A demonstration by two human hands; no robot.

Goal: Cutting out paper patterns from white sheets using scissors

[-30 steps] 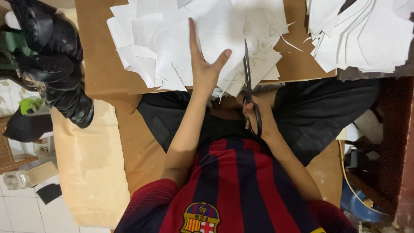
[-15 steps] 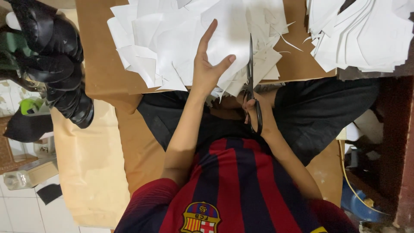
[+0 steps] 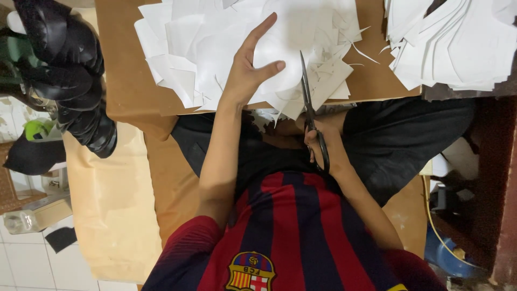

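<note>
Head camera: my left hand (image 3: 249, 73) is pressing flat, fingers spread, on white paper (image 3: 301, 32) near the brown board's (image 3: 124, 91) near edge, while my right hand (image 3: 323, 141) is gripping black scissors (image 3: 308, 102) cutting it.

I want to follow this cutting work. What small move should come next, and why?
Probably close the scissors and push the cut further. The right hand holds them with the blades in the white paper, and the left hand presses that sheet flat beside them.

a small home workshop: heaps of cut white paper pieces (image 3: 226, 48) on brown card sheets (image 3: 124, 86), tiled floor (image 3: 21, 258), black gloves (image 3: 70, 70) piled aside.
</note>
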